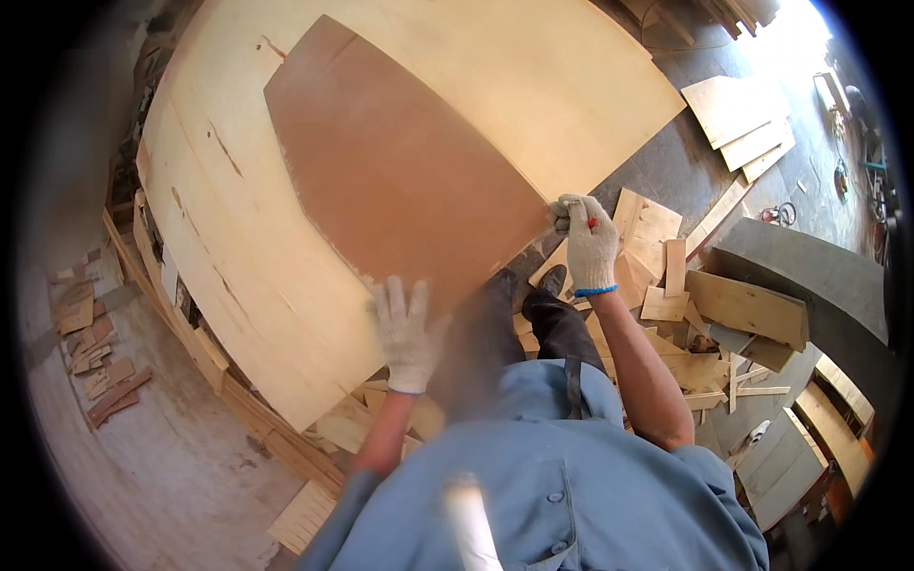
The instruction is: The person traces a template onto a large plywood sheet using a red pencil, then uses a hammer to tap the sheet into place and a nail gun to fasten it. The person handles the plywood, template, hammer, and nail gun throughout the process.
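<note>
A large sheet of pale plywood lies in front of me. On it rests a brown shaped panel with long curved sides and a cut-off corner at its far end. My left hand, in a whitish knit glove, lies with fingers spread across the panel's near left edge. At the panel's right corner my right hand, in a similar glove with a blue cuff, is closed in a pinch. A slim pen is in it, its red end showing between the fingers; the rest is mostly hidden.
Plywood offcuts litter the floor around my shoes and to the right. A curved grey panel stands at right. Thin boards lie far right, wood scraps at left. A white cigarette-like stick juts in from below.
</note>
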`<state>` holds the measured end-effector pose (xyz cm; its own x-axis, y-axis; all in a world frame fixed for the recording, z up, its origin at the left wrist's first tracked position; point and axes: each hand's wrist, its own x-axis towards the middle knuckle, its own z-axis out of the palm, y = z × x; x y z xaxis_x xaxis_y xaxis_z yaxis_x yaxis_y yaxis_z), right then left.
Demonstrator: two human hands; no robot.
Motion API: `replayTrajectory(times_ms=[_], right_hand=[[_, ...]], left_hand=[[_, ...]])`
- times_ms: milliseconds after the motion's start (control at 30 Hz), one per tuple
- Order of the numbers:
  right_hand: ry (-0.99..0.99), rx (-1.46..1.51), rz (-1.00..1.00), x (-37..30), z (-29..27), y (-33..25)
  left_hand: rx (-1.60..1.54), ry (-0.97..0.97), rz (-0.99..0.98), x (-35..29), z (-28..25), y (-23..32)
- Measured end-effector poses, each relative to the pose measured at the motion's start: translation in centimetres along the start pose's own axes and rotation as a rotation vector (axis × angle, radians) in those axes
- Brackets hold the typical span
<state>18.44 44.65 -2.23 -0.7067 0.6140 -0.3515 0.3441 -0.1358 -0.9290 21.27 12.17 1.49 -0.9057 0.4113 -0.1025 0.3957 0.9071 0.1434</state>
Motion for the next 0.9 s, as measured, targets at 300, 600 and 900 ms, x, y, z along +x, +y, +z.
replayTrajectory(times_ms=[300, 600, 900], right_hand=[[-0.030, 0.021, -0.034, 0.1, 0.0, 0.6], [-0.018, 0.033, -0.063, 0.6, -0.1, 1.8], [-0.037, 0.148, -0.013, 0.5, 0.1, 1.2]], left_hand=[[-0.147, 0.255, 0.021, -2.1, 3.3, -1.2], [-0.164, 0.270, 0.081, -2.3, 3.9, -2.0], [-0.199, 0.255, 0.061, -2.6, 4.2, -2.2]])
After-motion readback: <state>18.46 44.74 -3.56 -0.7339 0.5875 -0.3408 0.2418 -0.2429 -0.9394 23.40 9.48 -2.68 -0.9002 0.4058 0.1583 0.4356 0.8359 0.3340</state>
